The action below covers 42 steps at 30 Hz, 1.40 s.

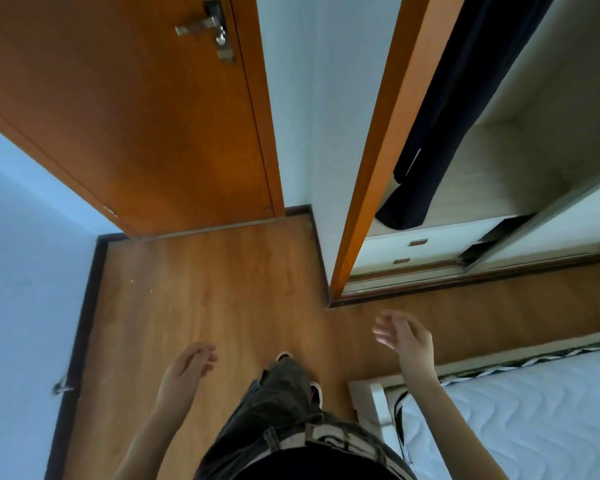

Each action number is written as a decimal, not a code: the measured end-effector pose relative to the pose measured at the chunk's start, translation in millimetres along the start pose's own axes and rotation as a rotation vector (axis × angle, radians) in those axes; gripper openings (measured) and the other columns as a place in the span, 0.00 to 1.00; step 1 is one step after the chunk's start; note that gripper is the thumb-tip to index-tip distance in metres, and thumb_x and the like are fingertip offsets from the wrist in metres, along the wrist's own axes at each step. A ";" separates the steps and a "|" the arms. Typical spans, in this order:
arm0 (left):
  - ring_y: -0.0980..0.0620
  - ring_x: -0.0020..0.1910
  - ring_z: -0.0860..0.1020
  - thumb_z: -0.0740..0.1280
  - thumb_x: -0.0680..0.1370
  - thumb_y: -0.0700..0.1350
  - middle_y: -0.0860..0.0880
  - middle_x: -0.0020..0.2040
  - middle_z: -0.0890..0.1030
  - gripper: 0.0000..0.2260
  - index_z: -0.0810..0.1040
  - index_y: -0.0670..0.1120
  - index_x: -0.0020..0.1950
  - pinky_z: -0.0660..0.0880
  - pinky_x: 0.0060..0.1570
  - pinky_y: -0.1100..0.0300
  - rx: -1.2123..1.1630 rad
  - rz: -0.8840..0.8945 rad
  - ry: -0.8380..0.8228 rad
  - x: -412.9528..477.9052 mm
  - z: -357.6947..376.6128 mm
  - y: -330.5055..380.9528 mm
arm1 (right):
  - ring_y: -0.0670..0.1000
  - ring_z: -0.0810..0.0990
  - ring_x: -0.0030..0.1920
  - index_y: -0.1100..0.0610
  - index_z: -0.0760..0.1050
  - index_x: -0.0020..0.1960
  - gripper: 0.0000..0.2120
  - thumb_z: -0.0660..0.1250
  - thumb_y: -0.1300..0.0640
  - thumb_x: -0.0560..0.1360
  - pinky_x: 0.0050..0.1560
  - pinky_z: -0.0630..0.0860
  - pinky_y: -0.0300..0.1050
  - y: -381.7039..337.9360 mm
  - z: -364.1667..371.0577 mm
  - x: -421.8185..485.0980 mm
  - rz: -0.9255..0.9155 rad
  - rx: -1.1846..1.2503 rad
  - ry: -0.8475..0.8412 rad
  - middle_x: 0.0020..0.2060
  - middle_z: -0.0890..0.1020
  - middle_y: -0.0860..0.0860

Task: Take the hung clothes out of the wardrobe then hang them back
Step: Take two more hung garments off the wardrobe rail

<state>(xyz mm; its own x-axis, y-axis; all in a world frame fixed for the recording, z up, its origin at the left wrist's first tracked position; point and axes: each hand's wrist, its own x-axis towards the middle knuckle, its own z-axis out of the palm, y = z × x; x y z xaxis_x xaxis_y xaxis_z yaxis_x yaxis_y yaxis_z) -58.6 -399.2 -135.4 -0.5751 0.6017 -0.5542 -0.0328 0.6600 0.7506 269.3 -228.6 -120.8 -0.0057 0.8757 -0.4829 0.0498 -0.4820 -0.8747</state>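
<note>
- The wooden floor is filling the middle of the view, with a brown room door standing at the far left and its metal handle showing near the top.
- The wardrobe is standing open at the far right, its orange frame edge running down to the floor and its pale interior showing behind.
- A mattress with a quilted white cover is lying at the near right, close to the person's side.
- The dark garment is hanging inside the wardrobe, just behind the frame edge, its lower end reaching the shelf above two white drawers.
- The person's legs, in dark trousers, are standing on the floor, facing the corner rather than the wardrobe.
- The right hand is hanging in the air near the wardrobe's base, fingers loosely spread and holding nothing.
- The left hand is hovering lower on the left, fingers relaxed and slightly curled, also empty.
- Judging from this, the taking-out step is not yet begun: the next move is calling for a turn to the right and a reach up to the hanger, which is lying out of view above.
</note>
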 end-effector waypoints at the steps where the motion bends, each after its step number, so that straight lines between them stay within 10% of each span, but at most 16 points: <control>1: 0.43 0.49 0.81 0.59 0.83 0.45 0.43 0.47 0.83 0.11 0.81 0.45 0.51 0.74 0.48 0.55 0.000 -0.010 -0.004 13.9 4.3 8.7 | 0.56 0.84 0.44 0.62 0.79 0.51 0.11 0.58 0.62 0.80 0.48 0.81 0.48 -8.9 3.1 14.8 -0.005 0.006 0.009 0.43 0.84 0.58; 10: 0.49 0.52 0.80 0.61 0.81 0.53 0.54 0.48 0.83 0.09 0.80 0.55 0.50 0.76 0.59 0.50 0.325 0.134 -0.401 137.2 128.4 160.6 | 0.57 0.83 0.41 0.62 0.79 0.47 0.11 0.58 0.62 0.80 0.44 0.80 0.49 -45.8 -25.1 117.8 0.067 0.109 0.279 0.41 0.83 0.60; 14: 0.61 0.53 0.79 0.57 0.83 0.51 0.57 0.52 0.82 0.11 0.79 0.55 0.55 0.71 0.47 0.67 0.544 0.303 -0.739 126.1 215.5 246.1 | 0.62 0.82 0.41 0.63 0.80 0.46 0.12 0.59 0.60 0.80 0.45 0.79 0.55 -53.9 -66.8 131.8 0.064 0.169 0.435 0.41 0.83 0.67; 20: 0.65 0.48 0.80 0.60 0.79 0.53 0.59 0.47 0.83 0.08 0.79 0.59 0.50 0.76 0.54 0.61 0.608 0.446 -0.908 109.5 350.4 313.4 | 0.55 0.83 0.37 0.66 0.79 0.48 0.12 0.58 0.62 0.81 0.36 0.81 0.41 -65.3 -144.8 171.9 0.078 0.239 0.566 0.40 0.82 0.67; 30: 0.59 0.48 0.80 0.63 0.81 0.49 0.56 0.46 0.83 0.09 0.81 0.60 0.46 0.75 0.59 0.55 0.316 0.495 -0.560 64.6 495.8 452.0 | 0.55 0.82 0.37 0.64 0.80 0.46 0.13 0.57 0.65 0.80 0.38 0.78 0.43 -225.7 -273.6 332.8 -0.099 0.209 0.207 0.37 0.83 0.59; 42: 0.55 0.50 0.82 0.62 0.75 0.53 0.56 0.48 0.84 0.11 0.81 0.57 0.53 0.77 0.49 0.63 0.043 1.471 0.047 -59.1 410.5 748.4 | 0.54 0.82 0.36 0.66 0.78 0.48 0.13 0.54 0.68 0.80 0.40 0.81 0.46 -631.4 -221.2 371.9 -0.949 0.247 -0.223 0.37 0.82 0.58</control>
<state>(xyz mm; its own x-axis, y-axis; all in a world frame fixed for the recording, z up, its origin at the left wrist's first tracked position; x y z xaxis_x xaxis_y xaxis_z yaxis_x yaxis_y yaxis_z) 286.4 243.8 311.4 -0.0939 0.7136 0.6943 0.6150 -0.5068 0.6041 456.7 407.9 261.0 -0.1236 0.8874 0.4441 -0.2808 0.3979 -0.8734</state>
